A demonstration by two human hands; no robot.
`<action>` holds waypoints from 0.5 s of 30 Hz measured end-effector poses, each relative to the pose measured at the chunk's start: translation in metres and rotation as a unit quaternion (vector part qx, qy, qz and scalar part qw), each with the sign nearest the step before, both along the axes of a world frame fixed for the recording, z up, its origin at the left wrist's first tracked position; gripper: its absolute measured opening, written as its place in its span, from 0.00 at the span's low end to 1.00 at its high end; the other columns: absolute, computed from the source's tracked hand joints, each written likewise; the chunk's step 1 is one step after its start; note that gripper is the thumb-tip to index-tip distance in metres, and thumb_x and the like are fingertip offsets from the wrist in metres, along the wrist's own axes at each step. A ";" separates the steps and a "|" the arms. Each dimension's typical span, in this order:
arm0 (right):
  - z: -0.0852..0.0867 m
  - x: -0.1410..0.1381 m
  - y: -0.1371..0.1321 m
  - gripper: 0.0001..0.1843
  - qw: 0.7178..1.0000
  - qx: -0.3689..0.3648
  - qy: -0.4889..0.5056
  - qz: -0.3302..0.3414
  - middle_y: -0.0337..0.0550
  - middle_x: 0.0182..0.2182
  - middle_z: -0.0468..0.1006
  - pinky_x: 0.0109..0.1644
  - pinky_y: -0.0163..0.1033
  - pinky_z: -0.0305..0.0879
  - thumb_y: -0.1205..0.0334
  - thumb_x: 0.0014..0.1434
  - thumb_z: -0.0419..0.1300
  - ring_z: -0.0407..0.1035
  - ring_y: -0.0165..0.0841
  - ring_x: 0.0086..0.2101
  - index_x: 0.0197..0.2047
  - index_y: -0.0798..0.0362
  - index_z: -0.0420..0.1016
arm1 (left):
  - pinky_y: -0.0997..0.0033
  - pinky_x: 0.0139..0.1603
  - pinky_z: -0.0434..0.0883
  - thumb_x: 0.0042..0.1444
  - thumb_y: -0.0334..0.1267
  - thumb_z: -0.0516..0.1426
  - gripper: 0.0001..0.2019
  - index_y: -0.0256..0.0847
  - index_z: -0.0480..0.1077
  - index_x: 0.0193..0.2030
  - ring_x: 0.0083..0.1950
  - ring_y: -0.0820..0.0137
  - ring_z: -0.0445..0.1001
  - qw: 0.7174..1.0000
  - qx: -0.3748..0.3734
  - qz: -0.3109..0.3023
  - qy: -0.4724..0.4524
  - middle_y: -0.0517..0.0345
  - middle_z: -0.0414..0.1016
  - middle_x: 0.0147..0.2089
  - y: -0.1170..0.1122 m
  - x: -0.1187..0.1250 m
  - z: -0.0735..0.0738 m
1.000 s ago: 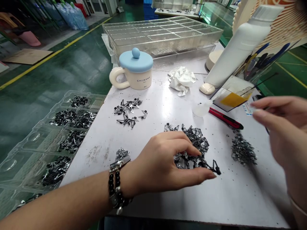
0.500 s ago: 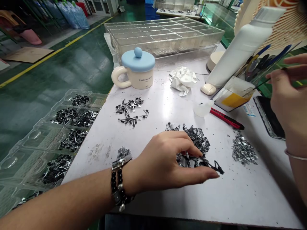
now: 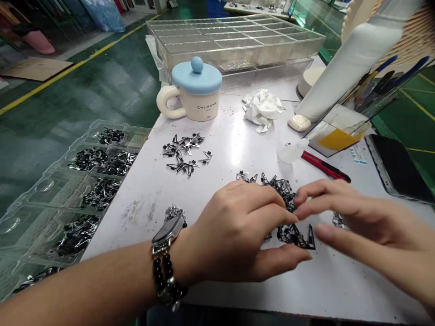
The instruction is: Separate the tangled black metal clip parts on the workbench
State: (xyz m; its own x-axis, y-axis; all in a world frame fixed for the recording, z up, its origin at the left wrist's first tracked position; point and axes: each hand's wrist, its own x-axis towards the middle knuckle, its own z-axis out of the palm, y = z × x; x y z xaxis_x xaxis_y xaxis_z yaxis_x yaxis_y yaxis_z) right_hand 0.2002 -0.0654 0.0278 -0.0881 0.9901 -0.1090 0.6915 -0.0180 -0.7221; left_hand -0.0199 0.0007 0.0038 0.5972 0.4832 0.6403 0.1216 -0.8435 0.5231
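Head view: left hand (image 3: 234, 231) lies on the black parts pile (image 3: 280, 188) mid-table (image 3: 238, 145). Its fingers curve over the pile with the thumb spread below, clamped on nothing I can see. Right hand (image 3: 356, 226) comes in from the right, two fingers straight and close together, tips at the pile edge, thumb apart, empty. It hides most of the silver pile (image 3: 338, 220).

The parts look tangled. Judgement: pin the heap with the left, tease one piece off the near edge (image 3: 299, 235) with the right, and lift slowly so its neighbours don't drag along. Keep clear of the knife (image 3: 322, 165).
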 end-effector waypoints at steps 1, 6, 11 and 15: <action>0.002 -0.010 -0.001 0.09 1.000 -0.021 0.015 0.017 0.33 0.47 0.70 0.53 0.31 0.66 0.50 0.55 0.61 0.65 0.32 0.51 0.41 0.35 0.76 | 0.67 0.36 0.73 0.51 0.44 0.64 0.14 0.33 0.74 0.36 0.35 0.69 0.75 1.000 0.004 0.001 0.001 0.53 0.77 0.35 -0.001 0.000 0.000; 0.002 -0.017 0.005 0.05 0.988 -0.094 0.115 0.049 0.33 0.46 0.70 0.51 0.27 0.66 0.55 0.58 0.59 0.65 0.28 0.51 0.37 0.37 0.76 | 0.68 0.37 0.73 0.53 0.44 0.62 0.12 0.35 0.74 0.34 0.35 0.70 0.74 1.000 0.009 0.004 0.009 0.54 0.77 0.35 -0.003 0.000 0.002; -0.002 -0.015 0.006 0.03 0.976 -0.122 0.177 0.047 0.35 0.43 0.71 0.48 0.27 0.66 0.58 0.57 0.61 0.66 0.27 0.47 0.34 0.39 0.76 | 0.68 0.37 0.72 0.54 0.44 0.62 0.13 0.34 0.75 0.35 0.34 0.70 0.74 1.000 0.007 0.006 0.011 0.54 0.78 0.36 -0.002 -0.002 0.001; -0.001 -0.021 0.009 0.04 0.971 -0.151 0.186 0.019 0.36 0.41 0.69 0.48 0.30 0.64 0.56 0.56 0.61 0.66 0.27 0.43 0.31 0.42 0.77 | 0.67 0.35 0.72 0.52 0.44 0.63 0.14 0.33 0.75 0.35 0.34 0.69 0.74 1.000 0.003 -0.007 0.008 0.54 0.77 0.35 -0.001 -0.001 0.001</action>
